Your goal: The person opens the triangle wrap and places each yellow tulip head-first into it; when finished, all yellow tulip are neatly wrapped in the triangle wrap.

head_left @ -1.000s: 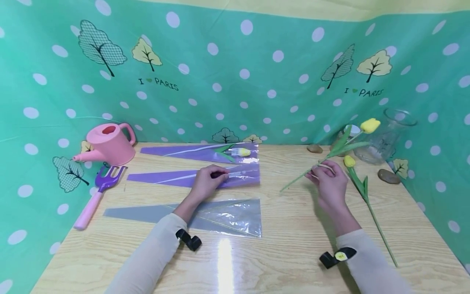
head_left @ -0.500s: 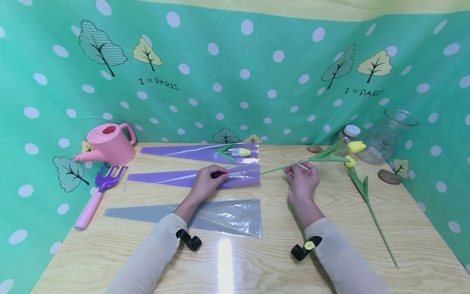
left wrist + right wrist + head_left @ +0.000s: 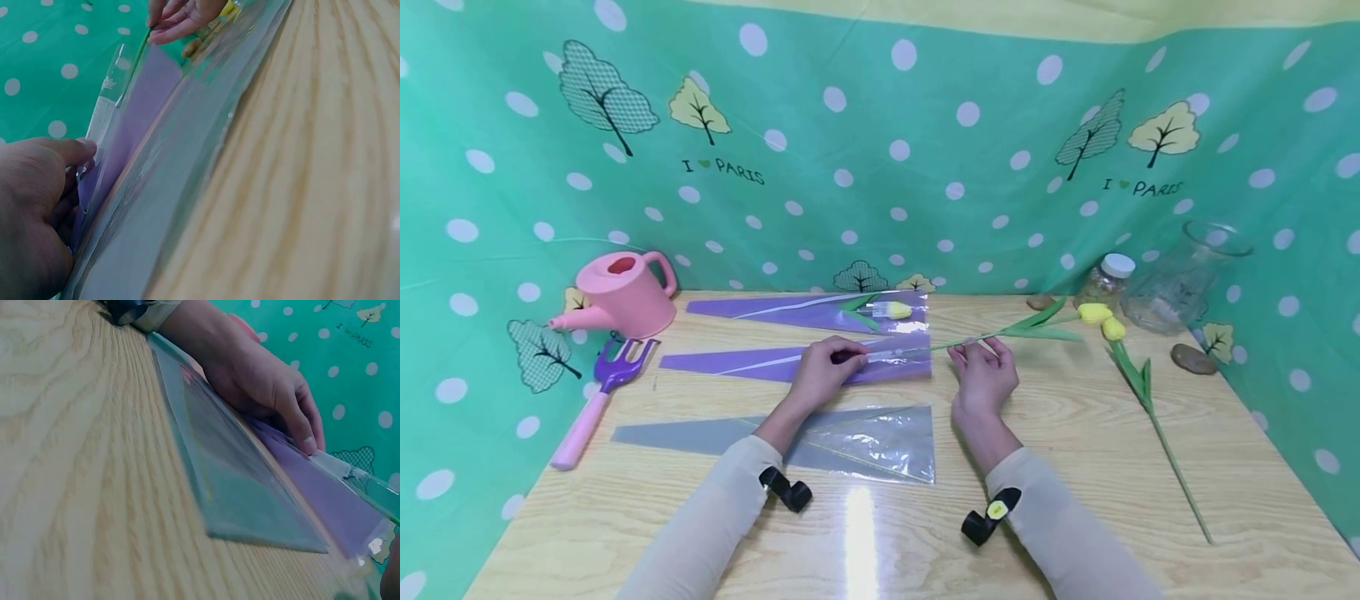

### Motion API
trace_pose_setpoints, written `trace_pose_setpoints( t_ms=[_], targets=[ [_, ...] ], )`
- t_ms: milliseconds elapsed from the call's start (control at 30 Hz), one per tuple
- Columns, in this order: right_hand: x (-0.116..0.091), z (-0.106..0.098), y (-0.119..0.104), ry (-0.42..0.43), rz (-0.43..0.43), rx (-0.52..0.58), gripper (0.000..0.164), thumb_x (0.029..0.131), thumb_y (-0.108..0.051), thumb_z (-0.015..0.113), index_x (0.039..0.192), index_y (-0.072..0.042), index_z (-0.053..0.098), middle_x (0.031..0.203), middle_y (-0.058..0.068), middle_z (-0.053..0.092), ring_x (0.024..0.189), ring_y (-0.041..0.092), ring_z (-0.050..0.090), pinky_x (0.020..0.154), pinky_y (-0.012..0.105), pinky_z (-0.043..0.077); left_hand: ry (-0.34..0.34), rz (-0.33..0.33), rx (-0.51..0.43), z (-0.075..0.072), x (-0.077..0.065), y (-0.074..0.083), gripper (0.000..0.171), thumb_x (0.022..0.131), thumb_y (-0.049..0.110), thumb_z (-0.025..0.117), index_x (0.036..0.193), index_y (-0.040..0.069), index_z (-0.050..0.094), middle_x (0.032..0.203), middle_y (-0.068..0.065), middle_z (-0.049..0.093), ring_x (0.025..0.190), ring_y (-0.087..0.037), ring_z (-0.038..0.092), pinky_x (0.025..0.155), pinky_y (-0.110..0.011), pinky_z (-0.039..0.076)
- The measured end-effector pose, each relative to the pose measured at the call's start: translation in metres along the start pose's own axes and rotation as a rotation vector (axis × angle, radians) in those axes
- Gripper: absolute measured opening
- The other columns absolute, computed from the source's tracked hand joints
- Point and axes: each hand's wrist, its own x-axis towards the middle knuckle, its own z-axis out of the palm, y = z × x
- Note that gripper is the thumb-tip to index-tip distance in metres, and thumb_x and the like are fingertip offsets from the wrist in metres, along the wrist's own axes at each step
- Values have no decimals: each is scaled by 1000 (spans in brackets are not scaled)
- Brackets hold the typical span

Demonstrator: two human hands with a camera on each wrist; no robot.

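My left hand (image 3: 827,371) pinches the clear upper film of the middle purple flower sleeve (image 3: 737,363), lifting it off the purple backing in the left wrist view. By its stem, my right hand (image 3: 987,382) holds a yellow artificial tulip (image 3: 1094,313) level, bloom pointing right. The lower stem (image 3: 917,349) lies at the sleeve's right-hand mouth and appears to run between film and backing; its tip is hard to make out. In the right wrist view only a sliver of the right hand (image 3: 390,569) shows.
Behind lies a purple sleeve (image 3: 775,311) holding one tulip (image 3: 895,311); a grey sleeve (image 3: 880,446) lies in front. A second loose tulip (image 3: 1157,425) is at right. Around stand a pink watering can (image 3: 625,292), purple hand fork (image 3: 598,404), lidded jar (image 3: 1105,283), glass vase (image 3: 1180,283) and stones (image 3: 1193,360).
My right hand has moved left with the tulip, lowering it from a slant to nearly level, and its stem has reached the middle sleeve's mouth. The left hand has stayed in place.
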Motion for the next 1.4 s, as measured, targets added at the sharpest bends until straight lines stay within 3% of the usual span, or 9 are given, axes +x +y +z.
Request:
trace_pose_setpoints(
  t_ms=[567, 733, 1100, 1400],
  targets=[
    [-18, 4, 16, 32, 40, 20, 38, 96, 1, 68, 131, 6, 54, 91, 9, 66, 78, 19, 74, 85, 35, 64, 26, 35, 12, 1, 2, -3, 13, 91, 14, 79, 103, 12, 81, 107, -8, 79, 107, -26, 72, 100, -44, 55],
    [-19, 4, 17, 37, 43, 9, 38, 95, 0, 70, 130, 4, 55, 98, 12, 69, 83, 20, 76, 88, 36, 64, 22, 33, 19, 2, 2, -2, 13, 91, 14, 79, 104, 12, 81, 108, -8, 79, 107, -26, 71, 100, -44, 55],
    [-23, 5, 17, 70, 101, 33, 21, 92, 0, 73, 109, -4, 62, 108, 19, 72, 87, 23, 74, 91, 37, 63, 12, 20, 19, 1, 1, 1, 13, 91, 15, 78, 104, 13, 81, 109, -7, 78, 109, -25, 71, 100, -42, 55],
    [-23, 4, 18, 78, 95, 32, 23, 91, 2, 73, 111, 1, 63, 109, 20, 72, 82, 19, 73, 90, 34, 63, 2, 10, 11, 1, 0, 3, 13, 91, 14, 78, 104, 13, 81, 108, -7, 78, 106, -25, 71, 97, -41, 55]
  ],
)
